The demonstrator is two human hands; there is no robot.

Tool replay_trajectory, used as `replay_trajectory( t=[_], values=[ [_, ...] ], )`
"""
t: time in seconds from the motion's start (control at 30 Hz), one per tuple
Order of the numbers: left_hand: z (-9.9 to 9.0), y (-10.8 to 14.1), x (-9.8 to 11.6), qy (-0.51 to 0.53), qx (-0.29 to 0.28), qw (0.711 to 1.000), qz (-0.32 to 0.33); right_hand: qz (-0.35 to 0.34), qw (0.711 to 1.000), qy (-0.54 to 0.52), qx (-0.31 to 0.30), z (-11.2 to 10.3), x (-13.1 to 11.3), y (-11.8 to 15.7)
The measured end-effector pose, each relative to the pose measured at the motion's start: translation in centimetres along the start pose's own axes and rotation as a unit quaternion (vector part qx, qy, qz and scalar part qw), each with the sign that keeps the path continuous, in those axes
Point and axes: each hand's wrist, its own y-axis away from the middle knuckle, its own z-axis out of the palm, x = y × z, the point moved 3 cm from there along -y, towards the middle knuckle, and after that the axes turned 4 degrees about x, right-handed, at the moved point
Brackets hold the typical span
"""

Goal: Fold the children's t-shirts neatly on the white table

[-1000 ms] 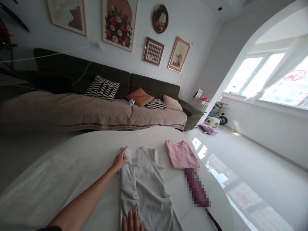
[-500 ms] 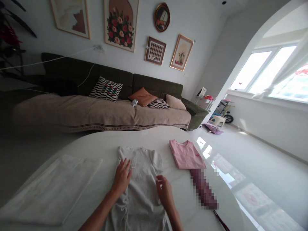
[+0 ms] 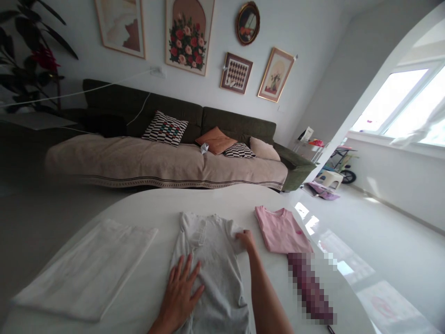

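Looks like smoothing-out stage imo: grey shirt (image 3: 216, 273) lies on the table (image 3: 208, 199), collar (image 3: 205, 217) toward the far edge, left hand (image 3: 181, 288) spread flat on it, right hand (image 3: 246, 239) pinching a sleeve (image 3: 232, 230). Next move probably calls for laying that sleeve straight.

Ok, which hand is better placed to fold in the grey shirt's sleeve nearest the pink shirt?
Likely the right hand: it is right at that sleeve of the grey shirt. The left hand is spread over the shirt's body, away from that sleeve, and seems better suited to steadying the shirt.
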Motion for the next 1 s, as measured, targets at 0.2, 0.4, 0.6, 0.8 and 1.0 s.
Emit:
replay_trajectory(
  t=[0.2, 0.4, 0.6, 0.8, 1.0],
  values=[
    [0.3, 0.3, 0.0, -0.009, 0.009, 1.0, 0.0, -0.057, 0.998, 0.006, -0.032, -0.3, -5.2, 0.9],
    [-0.1, 0.1, 0.2, 0.001, -0.001, 1.0, 0.0, -0.123, 0.991, -0.036, -0.036, 4.4, -12.5, 7.2],
    [-0.6, 0.3, 0.3, 0.004, 0.008, 1.0, 0.002, -0.189, 0.975, -0.101, -0.06, -0.5, -4.5, 14.2],
    [-0.7, 0.0, 0.4, 0.022, -0.023, 0.999, -0.016, -0.147, 0.988, -0.018, -0.031, -3.8, 8.2, 21.1],
    [-1.6, -0.9, 0.6, 0.04, -0.05, 0.996, -0.061, -0.184, 0.976, 0.107, 0.052, -2.0, 6.1, 25.0]
  ],
)
